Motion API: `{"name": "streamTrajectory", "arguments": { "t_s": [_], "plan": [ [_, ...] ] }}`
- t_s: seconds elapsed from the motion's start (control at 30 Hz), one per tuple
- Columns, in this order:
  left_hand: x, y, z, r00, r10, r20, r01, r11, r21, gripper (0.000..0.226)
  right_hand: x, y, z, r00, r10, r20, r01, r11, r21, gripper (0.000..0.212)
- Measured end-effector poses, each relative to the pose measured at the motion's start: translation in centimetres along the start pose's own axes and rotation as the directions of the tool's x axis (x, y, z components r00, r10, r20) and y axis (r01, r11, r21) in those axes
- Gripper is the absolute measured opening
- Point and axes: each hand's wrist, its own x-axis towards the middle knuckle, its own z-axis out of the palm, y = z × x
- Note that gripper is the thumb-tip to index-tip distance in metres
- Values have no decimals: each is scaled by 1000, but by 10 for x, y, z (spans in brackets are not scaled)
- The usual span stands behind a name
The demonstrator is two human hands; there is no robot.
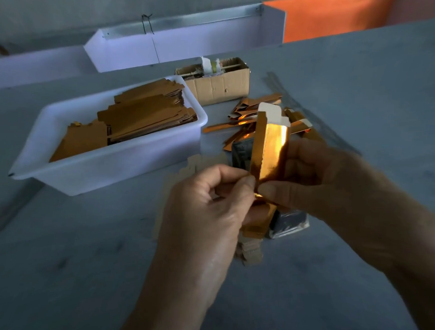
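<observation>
A shiny gold foil carton (270, 147), partly folded with a white inner flap at its top, stands upright between my hands above the grey table. My left hand (207, 204) pinches its lower left edge between thumb and forefinger. My right hand (317, 178) grips its right side, thumb pressed on the lower front. Under my hands lie a dark silvery packet (288, 223) and some flat gold blanks (255, 228).
A white plastic tub (108, 166) at the left holds stacks of flat gold carton blanks (144, 115). Behind it stands a small cardboard box (219, 87). Loose gold cartons (250, 109) lie heaped behind my hands. White trays (181, 45) run along the back.
</observation>
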Motion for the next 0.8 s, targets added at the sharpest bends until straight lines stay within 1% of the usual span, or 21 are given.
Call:
{"name": "streamTrajectory", "arguments": {
  "t_s": [0.03,0.1,0.17,0.23,0.3,0.37,0.43,0.47,0.53,0.6,0.7,0.73,0.8],
  "plan": [
    [2,1,-1,1000,-29,9,30,998,-50,8,2,2,-1,1000,-17,-15,17,1000,10,35],
    [7,3,-5,998,-69,10,70,988,-139,24,7,3,1,998,-62,-29,62,998,-7,30],
    [10,5,-9,997,-78,9,78,980,-185,33,10,3,2,994,-107,-22,108,993,37,29],
    [13,5,-13,997,-79,24,83,973,-215,26,14,2,3,987,-156,-29,157,987,33,25],
    [16,2,-17,995,-81,56,93,964,-250,16,20,3,3,976,-213,-50,210,976,-49,23],
    [18,0,-21,993,-67,93,89,963,-253,11,25,3,3,970,-234,-61,229,970,-79,22],
    [20,1,-23,992,-39,119,64,976,-207,12,26,3,3,970,-237,-55,232,969,-81,21],
    [20,2,-24,992,-16,126,35,988,-153,13,27,2,4,972,-228,-52,223,971,-84,21],
    [21,3,-26,990,60,131,-66,997,36,11,27,2,6,978,-202,-50,198,978,-72,22],
    [22,4,-27,986,106,126,-130,970,205,9,28,0,8,985,-169,-40,167,985,-46,20],
    [26,4,-27,991,59,116,-97,929,356,17,34,0,11,995,-83,-55,81,996,-47,14],
    [28,4,-28,993,31,112,-70,926,370,22,38,1,10,996,-54,-75,53,998,-21,13],
    [30,0,-33,997,-12,83,-16,943,333,39,54,4,4,986,18,-169,1,994,110,8]
  ]
}}
